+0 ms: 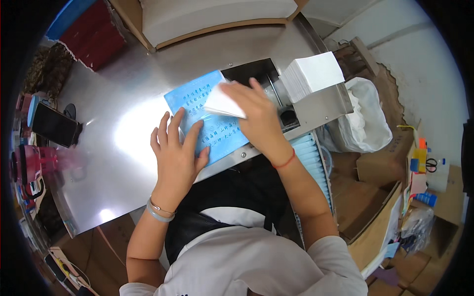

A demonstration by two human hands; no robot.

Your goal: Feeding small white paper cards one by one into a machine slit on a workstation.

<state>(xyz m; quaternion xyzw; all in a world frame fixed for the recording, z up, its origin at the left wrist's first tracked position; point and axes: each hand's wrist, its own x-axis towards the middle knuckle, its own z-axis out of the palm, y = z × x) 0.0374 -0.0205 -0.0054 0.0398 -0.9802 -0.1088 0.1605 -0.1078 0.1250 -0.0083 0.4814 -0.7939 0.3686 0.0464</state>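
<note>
L hand (173,158): fingers (174,127) spread apart, tips on L side of flat blue printed sheet (224,144), approx. mid-counter at the near edge. R hand (259,116), a bit blurred: fingers clamped on folded white paper (223,102), held over the sheet's R half; can't tell if it touches. Dark slot (289,118) w/ metal rod just R of R hand. Stack of white paper (316,74) beyond, nr R end of metal counter (106,148). White-lined bag (380,126) past that end; lt-blue stack (311,153) below near edge. Cardboard box (219,30) w/ white contents at far side.
</note>
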